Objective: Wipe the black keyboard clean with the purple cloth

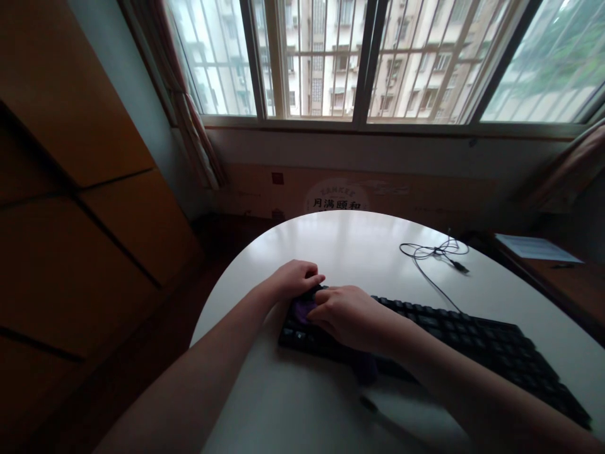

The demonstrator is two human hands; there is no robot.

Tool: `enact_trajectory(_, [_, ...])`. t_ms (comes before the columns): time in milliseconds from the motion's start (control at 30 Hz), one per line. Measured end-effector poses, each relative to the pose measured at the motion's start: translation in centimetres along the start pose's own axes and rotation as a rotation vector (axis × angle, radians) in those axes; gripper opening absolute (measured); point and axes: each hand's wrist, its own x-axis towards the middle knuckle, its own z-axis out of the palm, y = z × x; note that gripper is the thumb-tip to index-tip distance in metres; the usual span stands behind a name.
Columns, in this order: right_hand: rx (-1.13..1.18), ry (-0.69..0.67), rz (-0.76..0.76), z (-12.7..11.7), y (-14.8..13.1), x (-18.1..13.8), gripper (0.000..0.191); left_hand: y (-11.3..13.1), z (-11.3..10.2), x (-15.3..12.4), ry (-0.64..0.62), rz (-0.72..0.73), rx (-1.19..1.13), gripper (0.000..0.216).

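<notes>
A black computer keyboard (pixel 444 323) lies slanted across the white table. On its left end sits a soft-looking purple lump (pixel 303 310), like cleaning putty, spread over the keys. My right hand (pixel 352 312) has its fingers bent and pressed together at the lump's right side, partly covering it. Behind it, my left hand (pixel 299 277) is curled against the keyboard's far left edge, its fingertips partly hidden. Another dark purple thing (pixel 365 367), too dim to name, shows at the keyboard's front edge below my right wrist.
A coiled black USB cable (pixel 437 251) runs from the keyboard over the round white table (pixel 345 236). A thin dark-tipped object (pixel 368 403) lies near the front, blurred. To the right, papers (pixel 539 248) rest on a brown desk. Wooden cabinets (pixel 137 221) stand left.
</notes>
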Motion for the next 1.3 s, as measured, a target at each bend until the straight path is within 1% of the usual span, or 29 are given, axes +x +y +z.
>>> enact_trajectory(100, [0.016,-0.013,-0.003,-0.3,0.1,0.0,0.021,-0.1,0.0,-0.1,0.001,0.001,0.004,0.038])
enact_trajectory(200, [0.014,-0.022,0.008,-0.1,0.3,0.2,0.02,-0.1,0.0,-0.1,-0.003,0.005,0.005,0.038])
enact_trajectory(400, [-0.038,0.055,0.044,0.8,0.1,0.4,0.02,-0.2,0.2,0.0,0.012,0.029,0.034,0.037])
enact_trajectory(533, [-0.053,0.011,0.026,0.3,0.0,0.2,0.02,-0.2,0.2,0.0,0.016,0.036,0.052,0.037])
enact_trajectory(633, [-0.052,-0.002,0.062,0.4,-0.2,0.3,0.017,-0.1,0.3,0.0,0.019,0.016,0.06,0.036])
enact_trajectory(767, [-0.084,0.001,0.121,0.9,-0.5,0.6,0.018,0.0,0.3,0.1,0.017,0.005,0.057,0.035])
enact_trajectory(933, [-0.073,-0.035,0.106,0.8,-0.6,0.7,0.019,-0.1,0.3,0.1,0.013,0.004,0.046,0.036])
enact_trajectory(1067, [-0.102,-0.02,0.163,1.0,-0.9,1.1,0.018,-0.3,0.5,0.1,0.007,-0.008,0.048,0.037])
enact_trajectory(1133, [-0.108,-0.036,0.166,1.1,-0.9,1.3,0.018,-0.4,0.6,0.2,0.009,-0.008,0.046,0.037])
enact_trajectory(1233, [-0.108,-0.067,0.139,0.4,-0.6,1.1,0.018,-0.5,0.6,0.2,0.01,-0.007,0.047,0.038])
enact_trajectory(1300, [-0.096,-0.029,0.124,-0.6,0.1,0.8,0.019,-0.5,0.5,0.1,0.003,-0.01,0.048,0.036])
